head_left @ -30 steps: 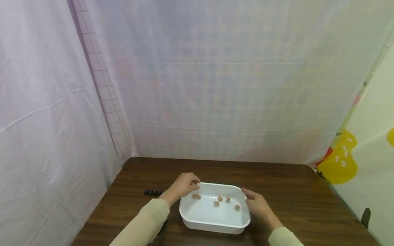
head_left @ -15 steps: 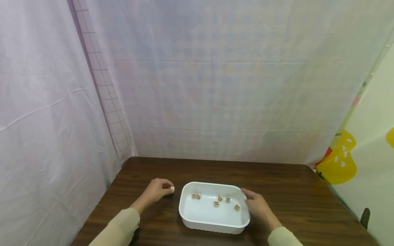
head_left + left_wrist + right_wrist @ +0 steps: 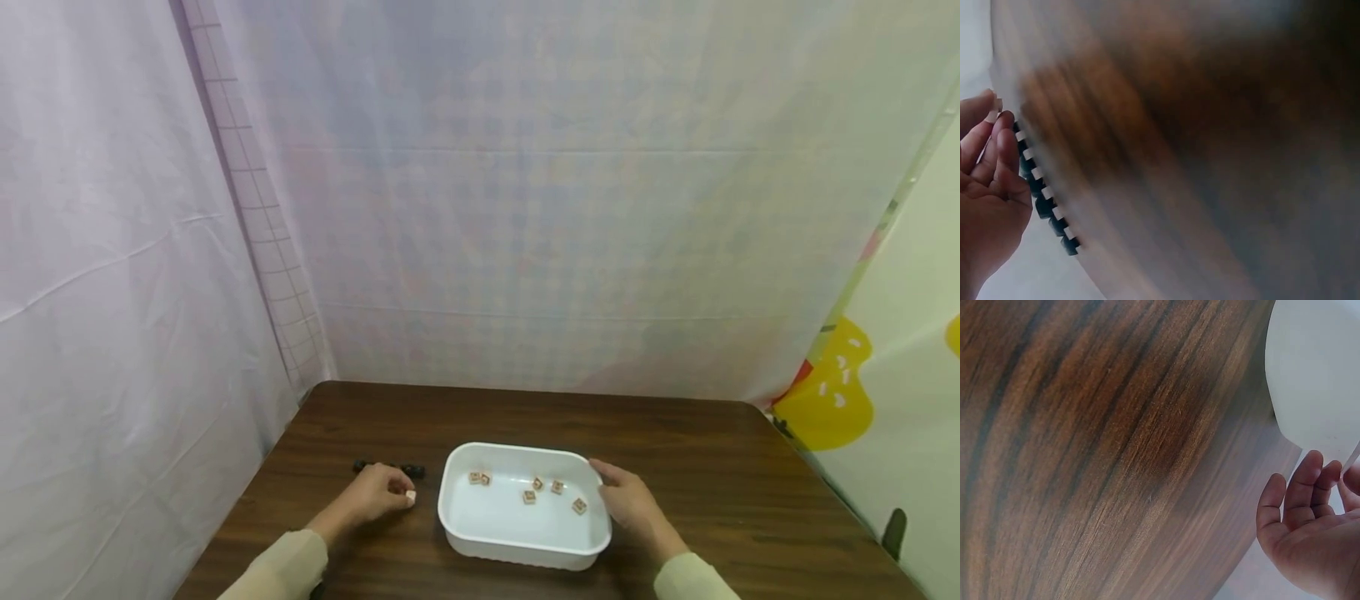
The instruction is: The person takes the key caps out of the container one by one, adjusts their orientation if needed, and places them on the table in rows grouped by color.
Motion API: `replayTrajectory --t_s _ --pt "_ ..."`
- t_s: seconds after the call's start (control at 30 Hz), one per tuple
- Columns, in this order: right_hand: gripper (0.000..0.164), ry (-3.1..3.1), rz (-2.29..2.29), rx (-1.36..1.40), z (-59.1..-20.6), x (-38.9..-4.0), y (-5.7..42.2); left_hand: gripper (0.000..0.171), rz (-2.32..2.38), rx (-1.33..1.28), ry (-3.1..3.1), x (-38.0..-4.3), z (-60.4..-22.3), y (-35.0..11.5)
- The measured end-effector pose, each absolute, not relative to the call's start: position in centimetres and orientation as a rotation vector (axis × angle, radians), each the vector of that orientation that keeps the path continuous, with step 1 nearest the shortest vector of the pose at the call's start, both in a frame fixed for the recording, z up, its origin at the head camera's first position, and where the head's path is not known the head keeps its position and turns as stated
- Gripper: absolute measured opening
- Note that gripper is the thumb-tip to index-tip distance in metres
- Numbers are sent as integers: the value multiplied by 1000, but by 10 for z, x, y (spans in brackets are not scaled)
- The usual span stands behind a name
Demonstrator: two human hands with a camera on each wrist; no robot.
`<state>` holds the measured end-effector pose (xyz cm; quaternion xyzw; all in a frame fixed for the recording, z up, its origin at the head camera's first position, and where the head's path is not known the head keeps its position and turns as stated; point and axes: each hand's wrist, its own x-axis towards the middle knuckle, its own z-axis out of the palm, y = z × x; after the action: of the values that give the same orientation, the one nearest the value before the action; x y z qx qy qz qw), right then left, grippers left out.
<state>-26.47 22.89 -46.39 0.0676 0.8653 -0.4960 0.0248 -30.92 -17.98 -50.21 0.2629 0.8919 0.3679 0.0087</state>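
My left hand (image 3: 371,493) pinches a small pale cube (image 3: 411,496) between thumb and fingertips, left of the white tray. In the left wrist view the cube (image 3: 995,109) shows partly at the fingertips. Just beyond that hand lies a black notched strip (image 3: 412,471), partly hidden by it; in the left wrist view the strip (image 3: 1041,194) looks toothed. My right hand (image 3: 632,504) grips the right rim of the white tray (image 3: 517,552), fingers outside the wall in the right wrist view. Several small cubes with brown markings, such as one cube (image 3: 580,506), lie scattered in the tray.
Everything stands on a dark wood-grain table (image 3: 697,467). Pale curtains (image 3: 525,250) hang behind and to the left of it. A light sheet with a yellow print (image 3: 825,408) hangs on the right.
My left hand has moved from over the tray's left edge out to the left, carrying a cube, then nearer to me beside the black strip. The right hand stays on the rim.
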Motion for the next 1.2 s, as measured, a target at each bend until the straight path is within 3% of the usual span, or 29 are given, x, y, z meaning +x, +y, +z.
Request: replayTrajectory --t_s 0.67,0.97,1.2 --pt "49 2687 -1514 225 -465 -266 229 11 1107 884 2811 -305 -507 -178" --pt "49 2682 -1510 236 -464 -266 230 23 1090 821 2812 -306 -500 -179" --pt "49 2694 -1487 249 -465 -267 229 22 1120 780 2835 -307 -493 -179"
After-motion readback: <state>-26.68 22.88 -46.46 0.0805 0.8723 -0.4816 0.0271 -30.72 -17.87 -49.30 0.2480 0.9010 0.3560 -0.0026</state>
